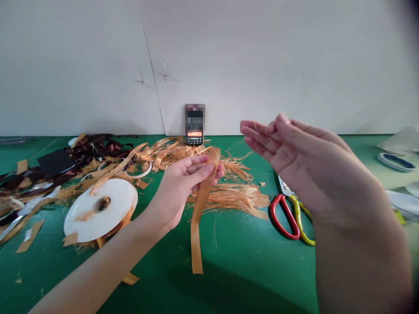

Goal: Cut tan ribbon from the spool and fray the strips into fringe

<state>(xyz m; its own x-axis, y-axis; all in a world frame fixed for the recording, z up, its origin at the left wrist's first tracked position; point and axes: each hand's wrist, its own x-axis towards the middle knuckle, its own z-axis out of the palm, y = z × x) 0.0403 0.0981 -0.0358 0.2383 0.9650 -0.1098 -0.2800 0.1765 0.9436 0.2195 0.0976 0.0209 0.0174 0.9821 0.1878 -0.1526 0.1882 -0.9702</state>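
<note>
My left hand pinches an orange ribbon strip near its top end, and the strip hangs down to the green mat. My right hand is raised to the right of it, fingers stretched out together and pointing left, holding nothing. Behind the strip lies a heap of frayed orange ribbon threads. Red-and-yellow-handled scissors lie on the mat just beneath my right hand.
A white ribbon spool sits at the left. Dark brown ribbons and scraps are piled at the far left. A phone leans against the white wall. White objects lie at the right edge.
</note>
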